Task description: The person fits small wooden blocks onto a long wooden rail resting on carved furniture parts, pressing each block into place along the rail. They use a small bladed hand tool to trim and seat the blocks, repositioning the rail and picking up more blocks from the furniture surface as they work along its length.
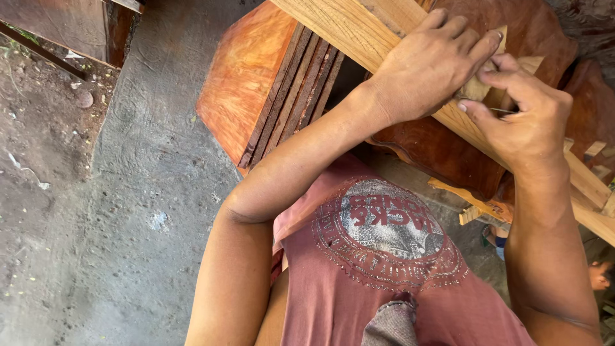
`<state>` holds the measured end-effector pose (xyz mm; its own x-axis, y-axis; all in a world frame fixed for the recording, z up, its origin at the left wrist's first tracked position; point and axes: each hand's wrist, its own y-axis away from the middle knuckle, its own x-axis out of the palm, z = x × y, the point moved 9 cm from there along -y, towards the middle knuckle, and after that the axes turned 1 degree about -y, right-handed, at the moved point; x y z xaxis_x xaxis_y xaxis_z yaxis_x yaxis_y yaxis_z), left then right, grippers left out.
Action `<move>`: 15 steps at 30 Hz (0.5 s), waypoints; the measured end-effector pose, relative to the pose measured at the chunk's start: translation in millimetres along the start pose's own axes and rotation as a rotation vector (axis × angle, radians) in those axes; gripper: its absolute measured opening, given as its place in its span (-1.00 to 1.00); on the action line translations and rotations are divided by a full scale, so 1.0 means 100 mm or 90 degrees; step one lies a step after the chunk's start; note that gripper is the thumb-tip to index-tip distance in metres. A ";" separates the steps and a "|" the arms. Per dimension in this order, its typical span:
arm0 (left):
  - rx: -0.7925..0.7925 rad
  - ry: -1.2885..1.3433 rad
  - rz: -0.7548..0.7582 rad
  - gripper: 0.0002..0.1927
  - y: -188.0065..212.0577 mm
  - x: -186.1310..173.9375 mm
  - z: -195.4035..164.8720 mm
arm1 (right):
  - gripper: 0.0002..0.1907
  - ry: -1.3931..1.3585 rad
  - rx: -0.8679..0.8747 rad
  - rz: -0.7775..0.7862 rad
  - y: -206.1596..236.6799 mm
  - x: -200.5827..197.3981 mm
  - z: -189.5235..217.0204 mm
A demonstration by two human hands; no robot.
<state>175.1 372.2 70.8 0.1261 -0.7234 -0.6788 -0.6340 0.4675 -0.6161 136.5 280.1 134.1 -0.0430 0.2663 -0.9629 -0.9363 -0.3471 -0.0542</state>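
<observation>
Pale wooden plank point(359, 29), seen from above, is shown running diagonally from the upper middle of the view down toward the right edge, where it passes beneath both hands. The left hand point(432, 64) is laid flat over the plank's upper face, its fingers extended and only slightly curled, pressing a small tan piece, apparently sandpaper point(477, 86), against the wood. The right hand point(522, 118) is placed just beside it, with thumb and forefinger pinched together at the edge of the same piece; whether a thin tool is also held there cannot be told. Beneath the plank a dark reddish carved wooden piece point(442, 150) is seen, with further pale slats point(592, 186) crossing at the lower right. To the left of the hands a reddish-orange slab point(240, 77) is stacked against a row of thin dark boards point(298, 86) stood on edge, closing off the near left side of the plank. A maroon printed shirt point(384, 269) fills the lower middle of the view, and the left forearm crosses between it and the stacked boards. Open room is left only over the grey concrete floor point(141, 211), bordered at far left by bare soil point(38, 128). Another person's foot point(599, 275) is partly visible at the lower right edge.
</observation>
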 end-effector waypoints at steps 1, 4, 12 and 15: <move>0.002 0.024 0.040 -0.28 -0.01 0.04 -0.01 | -0.51 0.006 0.015 0.004 0.00 0.01 -0.01; 0.028 0.057 0.104 -0.20 -0.03 0.04 -0.06 | -0.42 0.036 -0.121 -0.028 0.05 -0.15 0.23; 0.044 0.188 0.097 0.08 -0.18 -0.34 -0.16 | -0.52 -0.003 0.050 -0.142 0.94 -0.57 -0.21; 0.028 0.193 0.199 -0.05 -0.23 -0.30 -0.26 | -0.54 0.013 0.114 -0.133 1.45 -0.38 -0.44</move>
<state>166.0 369.7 115.6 -0.3008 -0.6566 -0.6916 -0.5725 0.7043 -0.4197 17.9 180.0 151.3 0.1635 0.2974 -0.9407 -0.9708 -0.1214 -0.2071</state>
